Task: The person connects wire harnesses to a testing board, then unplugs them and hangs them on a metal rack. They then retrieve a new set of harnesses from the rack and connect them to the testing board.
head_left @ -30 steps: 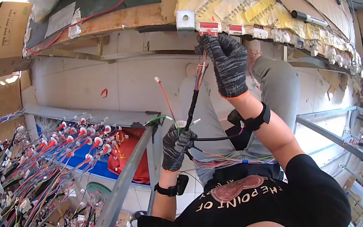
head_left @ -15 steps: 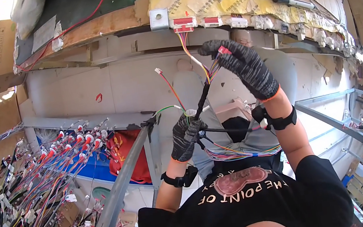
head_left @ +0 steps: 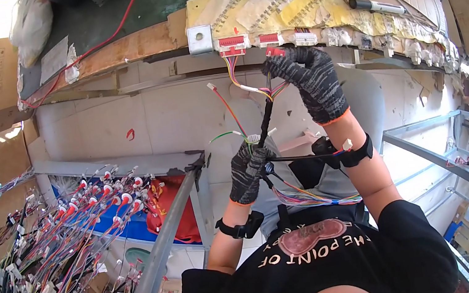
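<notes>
From the head camera, my right hand (head_left: 312, 79) pinches a red connector (head_left: 274, 52) between thumb and fingers, just below the second red socket (head_left: 270, 39) on the yellow-taped bench edge (head_left: 251, 8); whether the two touch, I can't tell. Brought in tilted or turned over, it could jam or bend a contact, since my glove hides much of its body. My left hand (head_left: 249, 172) is curled round the black-sleeved wire bundle (head_left: 266, 121), below where its wires fan out. A downward pull there could strain the coloured wires (head_left: 231, 71) running up to the first red socket (head_left: 231, 45) and perhaps tug them loose. The loose red wire (head_left: 229, 110) and green wire (head_left: 225, 135) poke up by my left hand and might snag in the knit. The black branch (head_left: 299, 158) passes close to my right wrist strap (head_left: 359, 152), so drawing that arm back carelessly could catch it
</notes>
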Tool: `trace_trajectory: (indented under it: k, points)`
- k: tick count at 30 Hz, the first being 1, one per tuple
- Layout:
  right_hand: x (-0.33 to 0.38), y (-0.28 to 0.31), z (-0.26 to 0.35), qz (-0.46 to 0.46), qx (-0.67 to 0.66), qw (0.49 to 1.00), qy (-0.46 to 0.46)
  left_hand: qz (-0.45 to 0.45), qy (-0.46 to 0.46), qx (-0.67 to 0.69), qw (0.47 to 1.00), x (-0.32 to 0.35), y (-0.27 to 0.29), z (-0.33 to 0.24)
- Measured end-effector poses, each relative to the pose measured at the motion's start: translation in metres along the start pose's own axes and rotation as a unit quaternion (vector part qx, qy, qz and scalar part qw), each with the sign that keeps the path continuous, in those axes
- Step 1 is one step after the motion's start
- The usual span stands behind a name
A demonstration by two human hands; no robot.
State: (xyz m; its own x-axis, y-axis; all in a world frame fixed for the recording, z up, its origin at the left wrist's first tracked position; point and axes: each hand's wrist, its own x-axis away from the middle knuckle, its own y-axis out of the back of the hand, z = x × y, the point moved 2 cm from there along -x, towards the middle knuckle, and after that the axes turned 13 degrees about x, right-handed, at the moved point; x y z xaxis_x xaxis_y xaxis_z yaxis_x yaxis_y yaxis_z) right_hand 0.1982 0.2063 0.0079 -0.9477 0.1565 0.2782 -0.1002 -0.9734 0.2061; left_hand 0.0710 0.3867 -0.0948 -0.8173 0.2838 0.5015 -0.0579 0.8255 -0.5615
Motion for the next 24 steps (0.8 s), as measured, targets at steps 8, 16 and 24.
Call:
trace_trajectory:
  k: [8, 16, 24]
  points:
    - [-0.003, -0.004, -0.004, -0.007, -0.072, 0.997, -0.038, -0.009, 0.036, -0.010, 0.999, 0.000, -0.006, -0.006]
    - [0.005, -0.003, -0.016, 0.023, -0.231, 0.972, -0.044, 0.020, -0.005, 0.075, 0.997, -0.004, -0.012, -0.004]
    - [0.035, 0.006, -0.013, 0.107, -0.353, 0.929, 0.042, 0.024, 0.011, 0.049, 0.998, -0.009, -0.016, 0.001]
